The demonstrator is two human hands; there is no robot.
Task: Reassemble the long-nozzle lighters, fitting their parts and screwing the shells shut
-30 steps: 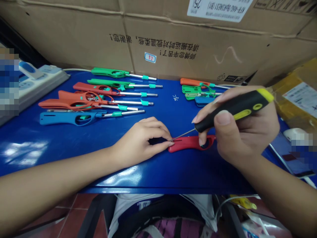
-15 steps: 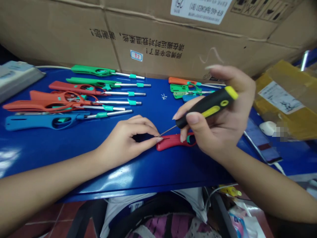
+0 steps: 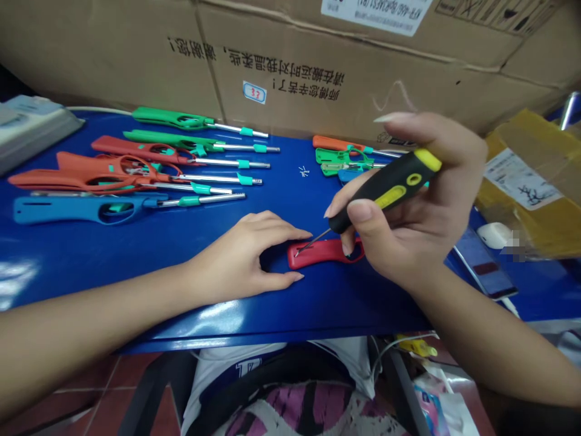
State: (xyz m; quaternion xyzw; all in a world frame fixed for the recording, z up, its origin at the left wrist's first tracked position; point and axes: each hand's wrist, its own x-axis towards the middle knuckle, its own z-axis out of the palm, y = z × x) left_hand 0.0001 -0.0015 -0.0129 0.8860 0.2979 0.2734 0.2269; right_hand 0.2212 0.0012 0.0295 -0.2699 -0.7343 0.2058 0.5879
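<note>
Right grip (image 3: 417,224) clamped on screwdriver (image 3: 391,189), tip at handle end of red lighter (image 3: 321,252) lying on table (image 3: 149,242); left grip (image 3: 240,260) spread beside it, holding nothing; I'd pin the lighter, stand the leaning screwdriver upright, press while turning.

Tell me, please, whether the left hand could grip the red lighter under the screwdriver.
Probably yes: the left hand is open around one end of the red lighter, with only the screwdriver to avoid.
</note>
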